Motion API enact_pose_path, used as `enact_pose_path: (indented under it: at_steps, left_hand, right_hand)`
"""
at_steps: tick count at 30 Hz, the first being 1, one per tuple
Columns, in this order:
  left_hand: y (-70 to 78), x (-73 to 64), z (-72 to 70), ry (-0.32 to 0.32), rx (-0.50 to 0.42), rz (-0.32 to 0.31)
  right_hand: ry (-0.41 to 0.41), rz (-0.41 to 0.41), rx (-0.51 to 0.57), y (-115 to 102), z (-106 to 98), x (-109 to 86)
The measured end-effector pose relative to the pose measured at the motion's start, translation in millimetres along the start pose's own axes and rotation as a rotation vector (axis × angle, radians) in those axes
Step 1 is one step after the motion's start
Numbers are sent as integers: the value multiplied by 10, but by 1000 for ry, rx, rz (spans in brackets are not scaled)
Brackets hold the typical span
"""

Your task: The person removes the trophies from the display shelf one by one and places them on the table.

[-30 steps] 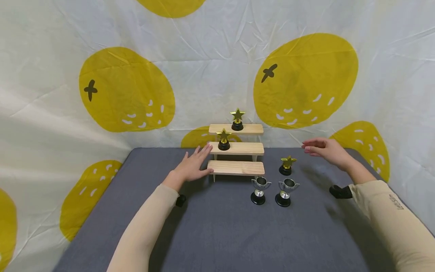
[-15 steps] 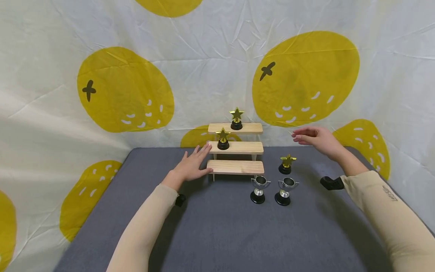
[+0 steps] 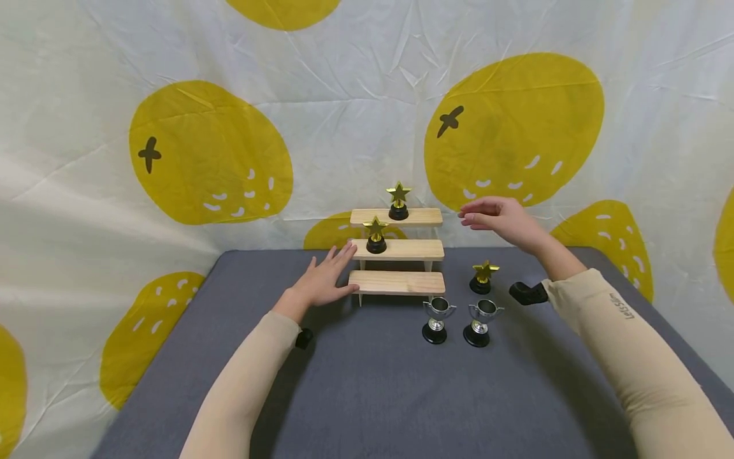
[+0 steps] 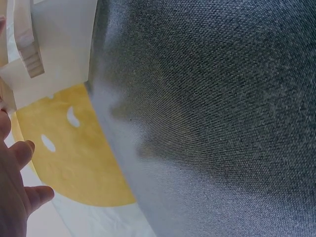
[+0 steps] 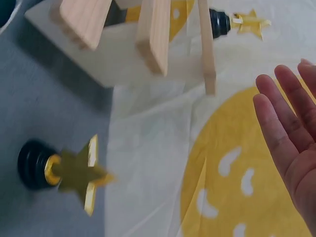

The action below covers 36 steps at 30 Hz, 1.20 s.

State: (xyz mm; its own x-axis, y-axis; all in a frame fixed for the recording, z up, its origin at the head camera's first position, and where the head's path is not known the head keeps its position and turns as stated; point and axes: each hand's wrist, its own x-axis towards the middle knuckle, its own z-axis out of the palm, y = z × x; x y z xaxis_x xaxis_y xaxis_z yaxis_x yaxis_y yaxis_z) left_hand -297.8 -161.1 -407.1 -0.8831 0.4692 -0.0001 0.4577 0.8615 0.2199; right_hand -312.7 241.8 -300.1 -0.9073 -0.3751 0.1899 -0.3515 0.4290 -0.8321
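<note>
Spread wide, the left hand [image 3: 321,280] touches the wooden stand [image 3: 397,283] at its eight o'clock. The right hand [image 3: 507,223] hangs in the air toward two o'clock, its fingers [image 5: 274,131] loosely straight. One star trophy [image 3: 398,211] is on the top shelf [image 3: 425,217], a second star trophy [image 3: 376,243] on the middle shelf [image 3: 415,248], a third star trophy [image 3: 480,286] on the table [image 3: 367,389] toward three o'clock, two silver cups [image 3: 437,324] toward five.

Two star trophies [image 3: 376,243] on stand [image 3: 397,282], third trophy [image 3: 481,284] right of it, cups [image 3: 479,327] in front
</note>
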Motion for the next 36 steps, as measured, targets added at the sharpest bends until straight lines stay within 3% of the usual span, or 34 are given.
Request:
enact_pose_path:
  at_steps: [7, 15, 27, 36]
  left_hand:
    - [-7, 6, 10, -8, 2, -4]
    - [-13, 14, 6, -2, 0, 3]
    - [-16, 10, 8, -9, -7, -9]
    - [-11, 32, 21, -12, 2, -22]
  right_hand:
    - [-6, -27, 25, -170, 193, 224]
    - [-7, 29, 80, -293, 355, 432]
    - [-78, 89, 138, -325, 810, 666]
    - [-126, 92, 164, -341, 1015, 734]
